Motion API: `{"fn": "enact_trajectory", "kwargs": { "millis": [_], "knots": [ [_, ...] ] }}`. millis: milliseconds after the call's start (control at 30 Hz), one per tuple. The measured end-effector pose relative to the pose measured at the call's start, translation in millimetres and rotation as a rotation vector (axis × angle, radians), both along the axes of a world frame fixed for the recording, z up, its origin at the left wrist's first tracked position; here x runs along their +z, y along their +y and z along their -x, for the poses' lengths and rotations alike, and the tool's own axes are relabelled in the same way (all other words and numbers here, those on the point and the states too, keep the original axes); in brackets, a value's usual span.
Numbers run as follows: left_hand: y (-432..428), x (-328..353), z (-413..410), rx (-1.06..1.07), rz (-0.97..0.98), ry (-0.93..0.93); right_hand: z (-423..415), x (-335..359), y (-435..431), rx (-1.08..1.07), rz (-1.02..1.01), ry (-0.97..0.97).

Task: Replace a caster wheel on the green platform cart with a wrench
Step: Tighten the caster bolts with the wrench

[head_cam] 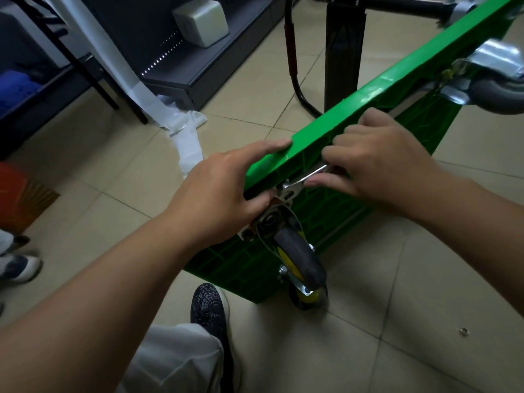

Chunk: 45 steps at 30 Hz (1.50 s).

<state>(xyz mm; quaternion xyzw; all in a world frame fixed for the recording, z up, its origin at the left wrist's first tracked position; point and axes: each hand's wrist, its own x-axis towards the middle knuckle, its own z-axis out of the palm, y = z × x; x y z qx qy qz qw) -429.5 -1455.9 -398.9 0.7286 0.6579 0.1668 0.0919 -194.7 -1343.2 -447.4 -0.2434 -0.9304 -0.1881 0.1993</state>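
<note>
Left forearm fills the near foreground and leads up to the left hand (218,191). One finger lies straight along the top of the rim of the green platform cart (368,89), and the thumb is tucked below it, against the mounting plate (287,194). The other fingers cannot be seen. The hold is a clamp on the rim.

Right hand (382,163): fingers curled close round the shaft of a silver wrench (304,180), thumb underneath. The wrench head sits at the mounting plate; whether it is seated on a bolt cannot be told.

The cart is tipped up on its long edge on the tiled floor (397,279), with its ribbed underside turned toward the right hand. The caster wheel (300,256), with grey tyre, yellow hub and metal fork, is mounted at the near corner, just below the wrench head. A second caster (499,80) shows at upper right.

A dark shoe (209,307) stands just beside the cart's near corner. A small metal piece (464,331) lies on the tiles, well apart to the right.
</note>
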Motion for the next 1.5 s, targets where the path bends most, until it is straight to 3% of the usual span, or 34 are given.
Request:
{"fn": "enact_trajectory", "kwargs": {
  "millis": [233, 433, 533, 700, 833, 933, 1067, 1267, 1500],
  "knots": [
    [0.7, 1.3, -0.5, -0.002, 0.016, 0.010, 5.4, 25.7, -5.8, -0.083, -0.049, -0.069],
    [-0.8, 2.2, -1.7, 0.010, 0.015, 0.022, 6.0, 5.4, -6.4, -0.187, 0.137, -0.060],
    [0.2, 1.5, -0.8, 0.000, 0.021, 0.021, 9.5, -25.2, -14.5, -0.228, 0.387, 0.118],
    [0.4, 1.7, -0.7, 0.001, 0.011, -0.005, 31.2, -72.9, -51.1, -0.179, 1.122, 0.546],
    [0.8, 1.0, -1.0, -0.010, 0.007, -0.013, 45.4, -83.9, -71.1, -0.082, 1.426, 0.808],
    [2.2, 0.5, 1.5, -0.016, 0.012, -0.028, 31.4, -96.4, -70.7, -0.147, 1.316, 0.724],
    [1.1, -0.5, 1.4, -0.016, -0.009, -0.023, -12.3, -98.6, -46.5, -0.268, 0.849, 0.384],
    [1.1, -1.0, 0.8, -0.020, -0.025, -0.028, -12.2, -13.3, -8.5, -0.042, 0.113, 0.139],
    [1.7, -1.6, 1.0, -0.022, -0.016, -0.017, 3.3, 18.1, -3.0, -0.090, 0.004, -0.142]
  ]
}}
